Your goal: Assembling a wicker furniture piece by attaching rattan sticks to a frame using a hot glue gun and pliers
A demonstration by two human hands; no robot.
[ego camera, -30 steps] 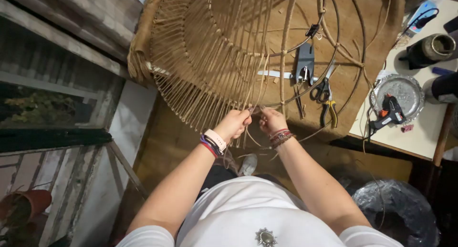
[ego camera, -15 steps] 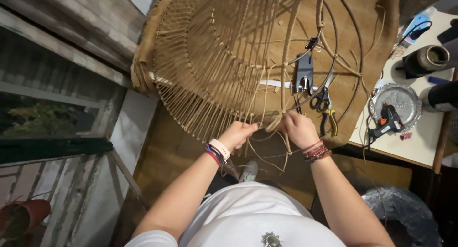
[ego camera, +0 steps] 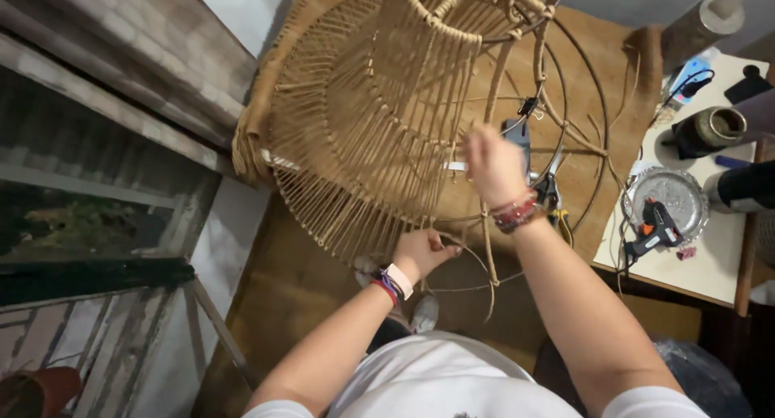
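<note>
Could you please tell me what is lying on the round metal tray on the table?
A black and orange glue gun lies on the metal tray, its cord trailing off the rim toward the table edge. Whatever sits beneath the gun is covered.

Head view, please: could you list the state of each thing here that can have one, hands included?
Wicker frame: part woven, right side bare wire rings.
Left hand: closed on the frame's lower rim.
Right hand: raised, blurred; what it holds cannot be told.
Loose cane strand: hanging in a loop below the rim.
Glue gun: lying on the white table.
Metal dish: flat beside the glue gun.
</note>
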